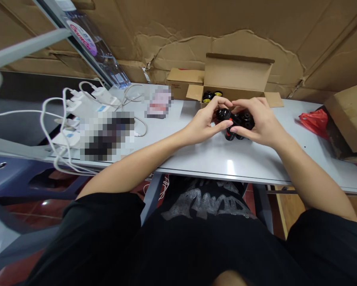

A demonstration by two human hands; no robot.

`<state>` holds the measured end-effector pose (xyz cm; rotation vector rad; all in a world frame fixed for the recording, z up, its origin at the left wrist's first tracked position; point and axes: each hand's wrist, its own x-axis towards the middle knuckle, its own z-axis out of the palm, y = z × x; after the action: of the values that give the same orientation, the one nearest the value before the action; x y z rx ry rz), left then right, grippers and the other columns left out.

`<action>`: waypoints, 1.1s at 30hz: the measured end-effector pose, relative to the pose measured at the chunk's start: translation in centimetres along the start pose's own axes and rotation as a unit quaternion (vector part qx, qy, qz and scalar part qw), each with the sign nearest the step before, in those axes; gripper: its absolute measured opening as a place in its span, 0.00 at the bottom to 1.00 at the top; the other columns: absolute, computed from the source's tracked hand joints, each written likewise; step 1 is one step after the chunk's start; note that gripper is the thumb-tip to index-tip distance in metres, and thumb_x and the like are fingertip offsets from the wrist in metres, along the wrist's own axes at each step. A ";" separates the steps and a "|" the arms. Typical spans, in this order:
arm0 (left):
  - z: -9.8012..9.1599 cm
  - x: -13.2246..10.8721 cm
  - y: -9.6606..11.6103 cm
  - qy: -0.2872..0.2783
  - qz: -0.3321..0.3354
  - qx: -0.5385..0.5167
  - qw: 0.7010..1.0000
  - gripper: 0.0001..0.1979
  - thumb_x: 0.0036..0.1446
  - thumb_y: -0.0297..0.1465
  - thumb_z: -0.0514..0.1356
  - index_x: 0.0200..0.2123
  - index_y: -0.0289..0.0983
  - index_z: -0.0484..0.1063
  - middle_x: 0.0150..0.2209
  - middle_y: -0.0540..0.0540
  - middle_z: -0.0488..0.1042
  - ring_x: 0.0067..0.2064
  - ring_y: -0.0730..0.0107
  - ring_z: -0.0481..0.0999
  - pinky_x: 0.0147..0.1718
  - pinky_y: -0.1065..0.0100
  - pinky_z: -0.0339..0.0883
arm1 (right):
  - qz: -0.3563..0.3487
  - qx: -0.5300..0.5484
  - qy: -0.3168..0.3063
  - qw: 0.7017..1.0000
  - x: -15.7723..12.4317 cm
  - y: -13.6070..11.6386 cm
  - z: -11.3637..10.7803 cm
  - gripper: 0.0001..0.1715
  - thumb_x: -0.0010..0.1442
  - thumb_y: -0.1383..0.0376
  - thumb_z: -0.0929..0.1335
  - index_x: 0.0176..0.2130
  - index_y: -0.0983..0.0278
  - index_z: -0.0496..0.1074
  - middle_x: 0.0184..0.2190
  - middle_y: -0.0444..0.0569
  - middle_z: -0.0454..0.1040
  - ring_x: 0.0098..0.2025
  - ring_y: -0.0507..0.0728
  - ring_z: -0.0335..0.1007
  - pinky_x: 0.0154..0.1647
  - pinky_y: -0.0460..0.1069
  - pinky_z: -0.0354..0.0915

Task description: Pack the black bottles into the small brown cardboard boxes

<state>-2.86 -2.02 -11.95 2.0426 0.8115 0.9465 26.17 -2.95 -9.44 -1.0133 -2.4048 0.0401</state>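
My left hand (206,121) curls around a glossy black cylindrical part (224,114) with a red mark near its lower end. Opposite it, my right hand (260,121) has its fingers bent around more black round parts (246,118); the thumbs nearly meet in front. Another black part with a red band (229,134) shows below the thumbs, close to the tabletop. Just behind the hands stands an open cardboard box (238,75) with its lid up. Inside its left end are black parts with yellow rings (208,96). My fingers partly hide the parts between them.
The white table (196,159) holds a power strip with white plugs and cables (77,103) and two blurred items at the left. A water bottle (95,47) leans by the metal frame. At the right lie a red plastic bag (315,122) and a carton (349,115).
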 end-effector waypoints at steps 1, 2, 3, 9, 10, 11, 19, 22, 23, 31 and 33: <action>0.3 -0.1 0.1 0.001 -0.002 -0.009 1.000 0.34 0.81 0.62 0.69 0.74 0.49 0.71 0.65 0.35 0.85 0.64 0.47 0.89 0.62 0.47 0.88 | 0.004 0.007 0.002 1.000 -0.1 -0.4 0.2 0.42 0.82 0.37 0.79 0.84 0.43 0.74 0.65 0.57 0.91 0.67 0.85 0.88 0.79 0.84 0.72; 0.5 -0.2 0.0 0.001 -0.002 -0.015 1.000 0.35 0.81 0.63 0.69 0.75 0.49 0.70 0.65 0.35 0.85 0.64 0.47 0.89 0.62 0.47 0.88 | 0.010 0.012 0.006 1.000 -0.2 -0.7 0.3 0.44 0.82 0.38 0.79 0.86 0.42 0.71 0.65 0.57 0.91 0.67 0.84 0.88 0.79 0.83 0.73; 0.6 -0.3 0.0 -0.003 -0.002 -0.017 1.000 0.37 0.81 0.64 0.68 0.76 0.49 0.69 0.66 0.35 0.85 0.65 0.47 0.89 0.62 0.47 0.89 | 0.014 0.015 0.010 1.000 -0.2 -0.9 0.4 0.45 0.82 0.40 0.80 0.87 0.42 0.70 0.64 0.57 0.91 0.67 0.84 0.89 0.78 0.83 0.74; 0.4 -0.5 -1.1 -0.017 0.022 0.017 0.999 0.36 0.84 0.62 0.67 0.78 0.47 0.68 0.71 0.31 0.84 0.69 0.44 0.90 0.65 0.46 0.89 | 0.012 0.017 0.012 1.000 -0.5 -1.0 0.6 0.40 0.79 0.42 0.83 0.80 0.44 0.76 0.62 0.57 0.91 0.61 0.82 0.91 0.68 0.78 0.82; 0.4 -0.5 -1.3 -0.015 0.030 0.031 0.999 0.36 0.85 0.62 0.67 0.78 0.47 0.67 0.72 0.30 0.83 0.71 0.42 0.89 0.66 0.45 0.89 | 0.015 0.017 0.011 1.000 -0.6 -1.0 0.7 0.40 0.79 0.43 0.83 0.80 0.44 0.76 0.61 0.57 0.91 0.60 0.82 0.91 0.66 0.77 0.83; 0.4 -0.5 -1.5 -0.011 0.037 0.045 0.998 0.36 0.85 0.62 0.66 0.79 0.46 0.67 0.73 0.29 0.82 0.74 0.41 0.88 0.67 0.44 0.88 | 0.016 0.019 0.009 1.000 -0.6 -1.0 0.7 0.39 0.80 0.43 0.82 0.81 0.44 0.76 0.61 0.56 0.91 0.60 0.81 0.91 0.65 0.76 0.84; -0.3 -0.3 0.3 0.031 0.021 0.086 0.996 0.40 0.83 0.54 0.71 0.87 0.54 0.62 0.77 0.34 0.78 0.70 0.42 0.88 0.60 0.46 0.89 | 0.003 -0.001 0.017 1.000 -0.6 -0.7 -0.5 0.43 0.84 0.49 0.75 0.89 0.40 0.69 0.65 0.57 0.89 0.65 0.84 0.89 0.70 0.84 0.82; -1.7 0.3 0.2 0.095 0.021 0.130 0.987 0.29 0.85 0.54 0.67 0.78 0.49 0.74 0.69 0.34 0.80 0.70 0.38 0.85 0.64 0.43 0.85 | 0.034 -0.008 0.036 0.999 -0.5 0.1 -0.9 0.44 0.86 0.47 0.74 0.91 0.40 0.67 0.65 0.60 0.87 0.67 0.85 0.86 0.68 0.83 0.85; -2.3 0.7 -0.3 0.118 0.014 0.145 0.982 0.26 0.86 0.55 0.66 0.73 0.47 0.77 0.64 0.34 0.80 0.69 0.38 0.85 0.64 0.43 0.83 | 0.043 -0.014 0.044 0.998 -0.4 0.4 -0.8 0.42 0.87 0.46 0.74 0.90 0.43 0.69 0.66 0.62 0.86 0.68 0.86 0.86 0.68 0.83 0.85; -5.8 3.7 -6.4 0.208 -0.101 0.132 0.964 0.21 0.82 0.57 0.70 0.53 0.48 0.75 0.36 0.52 0.68 0.43 0.58 0.75 0.52 0.54 0.73 | 0.109 0.075 0.117 0.984 0.4 3.7 1.1 0.39 0.90 0.33 0.63 0.85 0.44 0.67 0.67 0.63 0.86 0.64 0.85 0.86 0.66 0.85 0.83; -6.0 4.0 -6.8 0.184 -0.112 0.130 0.968 0.23 0.81 0.60 0.70 0.54 0.48 0.76 0.34 0.53 0.66 0.41 0.59 0.72 0.51 0.54 0.72 | 0.124 0.109 0.134 0.977 0.5 4.4 1.3 0.39 0.89 0.30 0.63 0.84 0.41 0.66 0.65 0.61 0.86 0.61 0.84 0.86 0.64 0.85 0.83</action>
<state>-7.22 6.78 -13.30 1.9591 1.3974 1.1542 28.17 0.77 -11.36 -1.1288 -1.9737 0.2351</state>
